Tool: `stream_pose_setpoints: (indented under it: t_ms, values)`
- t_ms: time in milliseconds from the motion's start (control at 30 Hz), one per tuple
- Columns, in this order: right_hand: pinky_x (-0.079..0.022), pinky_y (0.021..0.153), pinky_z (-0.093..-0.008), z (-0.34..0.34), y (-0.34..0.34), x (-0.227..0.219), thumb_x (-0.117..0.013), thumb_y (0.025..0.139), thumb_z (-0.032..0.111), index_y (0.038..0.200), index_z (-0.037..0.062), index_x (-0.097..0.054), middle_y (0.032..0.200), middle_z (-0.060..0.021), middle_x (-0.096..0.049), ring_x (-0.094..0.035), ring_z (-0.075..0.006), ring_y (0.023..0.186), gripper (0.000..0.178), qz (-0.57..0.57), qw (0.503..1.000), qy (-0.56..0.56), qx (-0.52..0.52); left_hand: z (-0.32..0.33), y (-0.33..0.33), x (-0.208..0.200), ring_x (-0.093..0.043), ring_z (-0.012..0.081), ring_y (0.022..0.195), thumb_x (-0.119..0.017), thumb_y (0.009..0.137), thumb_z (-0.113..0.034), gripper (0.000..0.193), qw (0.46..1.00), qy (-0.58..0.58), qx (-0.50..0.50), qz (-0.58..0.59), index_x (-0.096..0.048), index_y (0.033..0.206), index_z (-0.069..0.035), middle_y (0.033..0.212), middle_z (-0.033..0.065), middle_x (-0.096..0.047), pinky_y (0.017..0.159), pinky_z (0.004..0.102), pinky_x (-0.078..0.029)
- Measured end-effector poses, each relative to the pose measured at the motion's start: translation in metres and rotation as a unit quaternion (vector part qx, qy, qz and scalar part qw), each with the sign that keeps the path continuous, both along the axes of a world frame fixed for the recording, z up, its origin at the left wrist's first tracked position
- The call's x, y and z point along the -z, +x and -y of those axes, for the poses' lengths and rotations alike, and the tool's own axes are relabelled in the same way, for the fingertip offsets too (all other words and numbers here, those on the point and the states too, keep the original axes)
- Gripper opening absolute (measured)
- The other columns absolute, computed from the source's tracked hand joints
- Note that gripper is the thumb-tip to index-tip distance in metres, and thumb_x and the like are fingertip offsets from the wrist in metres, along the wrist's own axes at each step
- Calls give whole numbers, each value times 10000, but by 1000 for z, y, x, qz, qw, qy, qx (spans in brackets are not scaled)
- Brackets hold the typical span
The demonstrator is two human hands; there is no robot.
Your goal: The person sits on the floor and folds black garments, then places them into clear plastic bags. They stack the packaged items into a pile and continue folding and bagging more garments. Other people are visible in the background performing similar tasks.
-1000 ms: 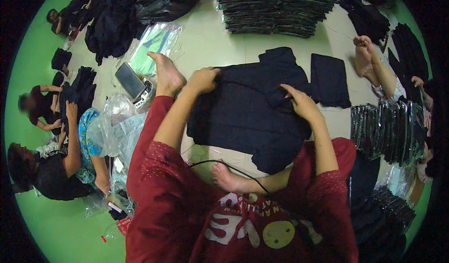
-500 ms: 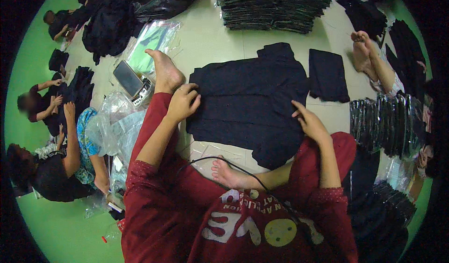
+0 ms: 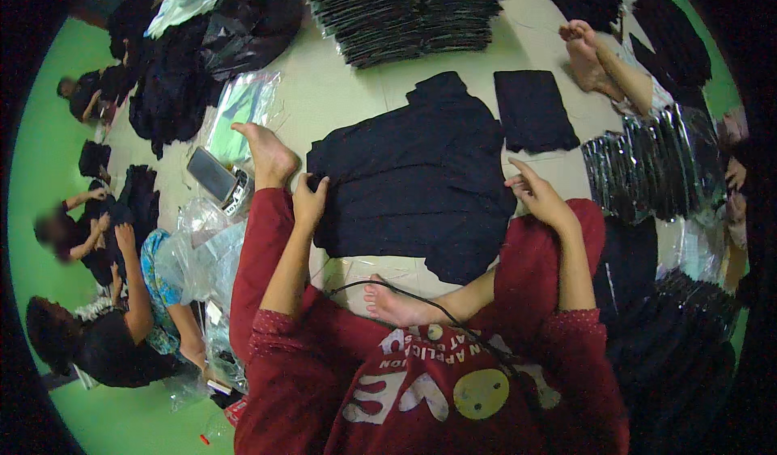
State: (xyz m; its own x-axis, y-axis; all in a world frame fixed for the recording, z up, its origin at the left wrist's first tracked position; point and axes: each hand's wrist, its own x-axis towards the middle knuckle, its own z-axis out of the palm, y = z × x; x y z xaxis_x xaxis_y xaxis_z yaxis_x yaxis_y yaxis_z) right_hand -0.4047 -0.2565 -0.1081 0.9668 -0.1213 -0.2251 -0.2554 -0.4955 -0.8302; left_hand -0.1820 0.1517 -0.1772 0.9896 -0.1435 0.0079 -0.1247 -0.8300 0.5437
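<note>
Head view, only one. Landmark: dark navy garment (image 3: 417,176), spread flat on the pale floor (image 3: 340,91) in front of the seated person in a red top.

Left hand (image 3: 309,200) at the garment's left edge, fingers curled over and pinching the fabric there. Right hand (image 3: 541,198) at the garment's right edge, fingers loosely spread, index and thumb forward, fingertips touching or just off the cloth; cannot tell if it grips anything.

Person's left bare foot (image 3: 267,154) just left of the garment, near its upper left corner. Right bare foot (image 3: 392,303) just below the garment's lower edge, a thin black cable (image 3: 380,287) running over it.

Small folded dark piece (image 3: 532,109) lies right of the garment's upper part, apart from it. Tall stack of bagged dark garments (image 3: 405,10) beyond the garment, well apart. Another row of bagged garments (image 3: 660,164) to the garment's right, past the right hand. Another person's bare foot (image 3: 584,46) up and right of the garment, beyond the folded piece.

Left of the garment: a phone (image 3: 212,173) beside the left foot, clear plastic bags (image 3: 194,249) lower left, a green-tinted clear bag (image 3: 239,111) upper left. Black bag heap (image 3: 235,26) far upper left. Other people (image 3: 121,325) sit far left on the green floor, handling dark cloth.
</note>
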Motion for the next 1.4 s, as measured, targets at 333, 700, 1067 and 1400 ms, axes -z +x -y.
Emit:
stream_pose_setpoints:
  t_ms: [333, 700, 1067, 1400]
  values:
    - [-447, 845, -270, 42, -6, 18, -468, 877, -30, 1401, 90, -302, 1084, -109, -601, -566, -134, 896, 563, 46, 977, 174, 112, 182, -50, -95, -609, 379, 873, -598, 868, -316, 404, 978, -174, 115, 22, -493, 1109, -9, 1021, 246, -590, 798, 419, -469]
    - [-474, 793, -273, 52, -5, 34, -441, 833, -54, 1357, 57, -349, 1012, -117, -626, -589, -152, 842, 544, 90, 966, 196, 143, 176, -59, -7, -579, 309, 913, -663, 793, -434, 554, 988, -89, -76, -99, -552, 1037, 51, 923, 187, -597, 834, 374, -456]
    - [-446, 806, -259, 59, -35, 2, -463, 876, -11, 1400, 94, -311, 1071, -97, -603, -551, -134, 892, 556, 66, 978, 119, 156, 262, -77, -105, -571, 412, 719, -562, 905, -218, 258, 938, -114, 292, 146, -458, 981, 6, 779, 241, -570, 617, 412, -443]
    - [-454, 814, -295, 104, -78, 16, -458, 892, 4, 1382, 63, -332, 1072, -109, -616, -579, -166, 900, 509, 96, 940, 132, 299, 427, 31, -192, -565, 288, 714, -595, 874, -377, 385, 863, -117, 483, 93, -529, 986, -15, 786, 158, -595, 683, 388, -456]
